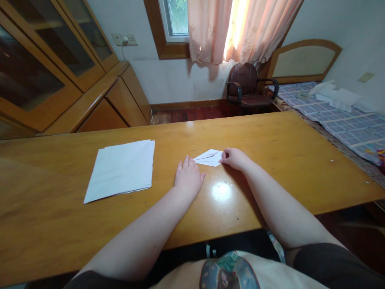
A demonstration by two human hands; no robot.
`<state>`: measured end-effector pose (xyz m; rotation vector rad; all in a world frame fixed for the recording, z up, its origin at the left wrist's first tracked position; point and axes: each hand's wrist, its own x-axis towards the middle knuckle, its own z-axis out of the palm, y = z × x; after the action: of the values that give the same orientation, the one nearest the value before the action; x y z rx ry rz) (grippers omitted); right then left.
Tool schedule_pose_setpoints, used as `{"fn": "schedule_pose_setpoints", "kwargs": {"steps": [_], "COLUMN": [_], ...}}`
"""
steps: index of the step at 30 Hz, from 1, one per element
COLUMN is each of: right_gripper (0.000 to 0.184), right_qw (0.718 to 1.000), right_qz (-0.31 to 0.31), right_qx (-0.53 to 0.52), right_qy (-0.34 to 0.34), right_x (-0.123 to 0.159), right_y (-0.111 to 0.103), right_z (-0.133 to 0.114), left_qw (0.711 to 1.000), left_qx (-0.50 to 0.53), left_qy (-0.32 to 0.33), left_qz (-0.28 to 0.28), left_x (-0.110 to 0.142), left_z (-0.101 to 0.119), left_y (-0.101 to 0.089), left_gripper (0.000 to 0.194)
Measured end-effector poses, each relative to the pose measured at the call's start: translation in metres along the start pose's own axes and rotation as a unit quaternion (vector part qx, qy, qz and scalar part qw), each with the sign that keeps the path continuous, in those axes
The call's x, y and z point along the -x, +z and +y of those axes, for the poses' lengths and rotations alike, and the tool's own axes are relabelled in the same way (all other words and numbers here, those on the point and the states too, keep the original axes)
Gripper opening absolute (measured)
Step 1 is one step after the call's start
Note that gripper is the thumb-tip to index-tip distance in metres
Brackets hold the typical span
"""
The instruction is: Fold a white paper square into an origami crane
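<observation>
A small folded piece of white paper, pointed at its left end, lies on the wooden table. Its right end is pinched between the thumb and fingers of my right hand. My left hand rests palm down with fingers stretched out, its fingertips at the paper's pointed left tip. Fold lines run along the paper toward that tip. Left of my hands lies a stack of white paper sheets with slightly uneven edges.
Beyond the table's far edge stands a brown armchair below a curtained window. A wooden cabinet lines the left wall. To the right is a bed with a checked cover and white papers on it.
</observation>
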<state>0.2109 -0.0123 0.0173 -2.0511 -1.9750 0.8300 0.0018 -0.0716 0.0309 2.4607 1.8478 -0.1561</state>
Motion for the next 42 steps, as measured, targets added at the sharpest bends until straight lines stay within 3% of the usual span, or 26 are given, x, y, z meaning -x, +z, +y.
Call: {"fn": "schedule_pose_setpoints", "kwargs": {"steps": [13, 19, 24, 26, 30, 42], "right_gripper": [0.019, 0.015, 0.008, 0.011, 0.013, 0.014], "right_qw": [1.000, 1.000, 0.998, 0.994, 0.989, 0.997], "right_qz": [0.001, 0.015, 0.027, 0.038, 0.045, 0.007], "right_qx": [0.013, 0.003, 0.011, 0.036, 0.073, -0.017], "right_qy": [-0.001, -0.002, -0.064, -0.094, -0.122, -0.081], "right_x": [0.002, 0.004, 0.006, 0.007, 0.007, 0.000], "right_y": [-0.001, 0.001, 0.004, 0.004, 0.005, 0.009], "right_z": [-0.003, -0.005, -0.006, -0.007, -0.006, 0.002], "left_qw": [0.999, 0.999, 0.994, 0.993, 0.995, 0.999], "left_qx": [-0.026, 0.012, 0.023, 0.024, 0.028, 0.008], "left_qy": [-0.033, -0.028, 0.099, 0.112, 0.091, -0.050], "left_qz": [0.020, 0.026, 0.048, 0.034, -0.011, -0.001], "left_x": [0.000, 0.013, 0.012, 0.007, -0.001, -0.001], "left_z": [-0.001, 0.012, 0.019, 0.020, 0.017, 0.009], "left_y": [0.002, -0.009, 0.000, 0.007, 0.016, 0.001], "left_gripper": [0.060, 0.057, 0.066, 0.069, 0.071, 0.073]}}
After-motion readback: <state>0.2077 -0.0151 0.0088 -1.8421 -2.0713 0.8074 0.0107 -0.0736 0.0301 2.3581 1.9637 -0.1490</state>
